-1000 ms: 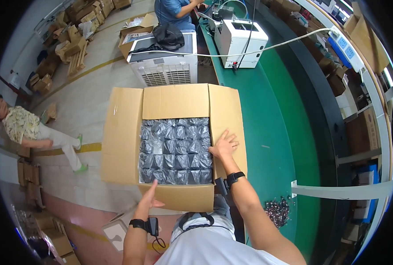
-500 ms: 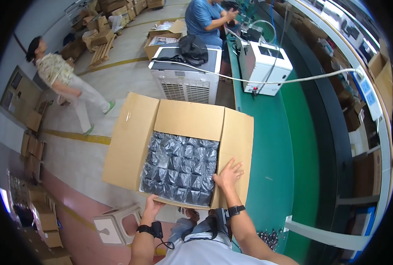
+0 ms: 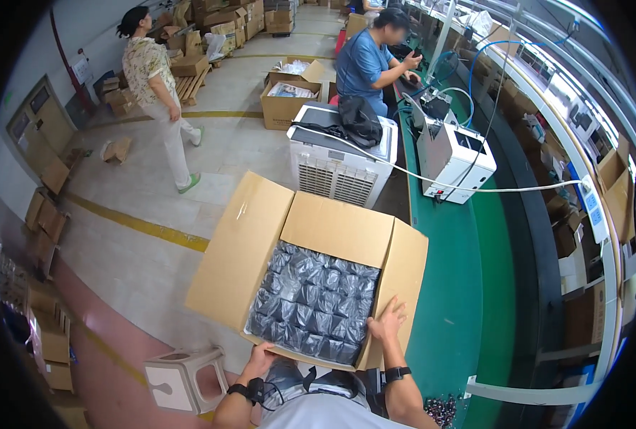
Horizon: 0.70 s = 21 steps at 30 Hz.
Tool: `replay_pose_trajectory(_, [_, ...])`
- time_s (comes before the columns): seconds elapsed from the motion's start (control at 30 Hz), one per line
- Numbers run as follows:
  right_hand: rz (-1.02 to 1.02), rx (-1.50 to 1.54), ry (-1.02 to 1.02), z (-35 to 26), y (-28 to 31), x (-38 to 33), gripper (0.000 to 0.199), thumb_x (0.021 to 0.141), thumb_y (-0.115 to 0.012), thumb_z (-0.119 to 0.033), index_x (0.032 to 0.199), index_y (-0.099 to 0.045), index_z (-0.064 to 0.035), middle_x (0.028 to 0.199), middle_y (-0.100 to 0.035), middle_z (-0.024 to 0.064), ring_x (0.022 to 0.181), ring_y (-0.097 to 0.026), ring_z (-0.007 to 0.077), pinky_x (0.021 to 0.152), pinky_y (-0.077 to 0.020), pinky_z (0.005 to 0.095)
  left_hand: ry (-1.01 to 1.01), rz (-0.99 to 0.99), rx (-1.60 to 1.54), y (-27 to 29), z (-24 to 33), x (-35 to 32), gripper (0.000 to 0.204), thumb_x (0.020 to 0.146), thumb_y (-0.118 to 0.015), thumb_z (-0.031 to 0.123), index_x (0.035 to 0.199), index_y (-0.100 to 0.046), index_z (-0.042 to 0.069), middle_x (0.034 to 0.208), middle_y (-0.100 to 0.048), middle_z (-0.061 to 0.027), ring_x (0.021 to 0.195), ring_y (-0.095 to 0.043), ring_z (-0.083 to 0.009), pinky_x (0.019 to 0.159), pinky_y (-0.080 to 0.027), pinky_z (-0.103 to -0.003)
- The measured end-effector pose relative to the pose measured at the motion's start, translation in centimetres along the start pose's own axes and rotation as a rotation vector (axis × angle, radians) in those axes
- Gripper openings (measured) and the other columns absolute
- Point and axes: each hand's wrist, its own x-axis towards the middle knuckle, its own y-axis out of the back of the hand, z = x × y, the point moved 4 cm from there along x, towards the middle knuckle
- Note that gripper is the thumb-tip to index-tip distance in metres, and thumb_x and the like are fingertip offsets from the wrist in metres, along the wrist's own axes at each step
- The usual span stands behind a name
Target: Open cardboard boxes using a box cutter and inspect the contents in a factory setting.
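In front of me is an open cardboard box [image 3: 338, 220], its flaps folded outward. Black items in clear plastic bags [image 3: 314, 304] fill it in tight rows. My left hand [image 3: 261, 359] is closed on the near left edge of the box, its lower fingers hidden beneath. Against the right flap lies my right hand [image 3: 387, 322], fingers spread, the thumb by the box's inner edge. The box sits slightly turned, close to my waist, partly over the left edge of the green workbench [image 3: 443, 286].
Beyond the box stand a white air cooler [image 3: 343, 154] with a black bag and a white machine [image 3: 454, 161] trailing a cable. A seated co-worker [image 3: 364, 68] is at the bench; another person [image 3: 157, 93] stands left. A plastic stool [image 3: 186, 379] is near my left.
The box and both my hands have shifted right and nearer in the picture, and the box has turned slightly. My view has tilted up. The person at left has moved.
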Motion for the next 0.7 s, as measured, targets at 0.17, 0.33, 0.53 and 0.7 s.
replay_pose_trajectory(0.17, [0.039,0.154,0.126,0.6,-2.0,0.2,0.107,0.060,-0.070,-0.023,0.141,-0.003,-0.0034,0.136,-0.013,0.0392,0.122,-0.023,0.0557,0.104,-0.0232,0.0483,0.012,-0.012,0.022,2.0,-0.1,0.9,0.018,0.074,-0.050,0.011,0.084,-0.053,-0.003,0.093,-0.056,-0.0173,0.093,-0.053,-0.0312,0.092,-0.039,-0.047])
replay_pose_trajectory(0.33, [-0.042,0.562,0.339,0.7,-2.5,0.8,0.098,0.058,-0.067,-0.010,0.139,-0.015,-0.0011,0.135,-0.028,0.0310,0.126,-0.031,0.0397,0.104,-0.0285,0.0380,0.080,-0.043,0.038,2.1,-0.7,0.9,0.027,0.075,-0.049,0.012,0.093,-0.053,-0.008,0.098,-0.056,-0.0194,0.095,-0.053,-0.0319,0.094,-0.038,-0.046])
replay_pose_trajectory(0.53, [0.087,0.530,0.199,2.3,-2.6,0.9,0.088,0.057,-0.062,-0.004,0.137,-0.026,-0.0032,0.124,-0.046,0.0260,0.115,-0.046,0.0361,0.099,-0.0368,0.0367,0.105,-0.021,0.067,2.0,-1.7,2.6,0.017,0.075,-0.052,0.013,0.083,-0.056,-0.001,0.089,-0.058,-0.0155,0.089,-0.054,-0.0277,0.086,-0.042,-0.042])
replay_pose_trajectory(0.7, [0.209,0.026,0.164,0.2,-1.1,-1.5,0.067,0.071,-0.064,-0.022,0.130,-0.038,-0.0031,0.090,-0.061,0.0258,0.083,-0.060,0.0394,0.075,-0.0488,0.0464,0.100,-0.004,0.076,1.3,-0.2,2.6,0.008,0.070,-0.051,0.013,0.068,-0.052,0.005,0.075,-0.058,-0.0125,0.074,-0.057,-0.0270,0.073,-0.047,-0.045])
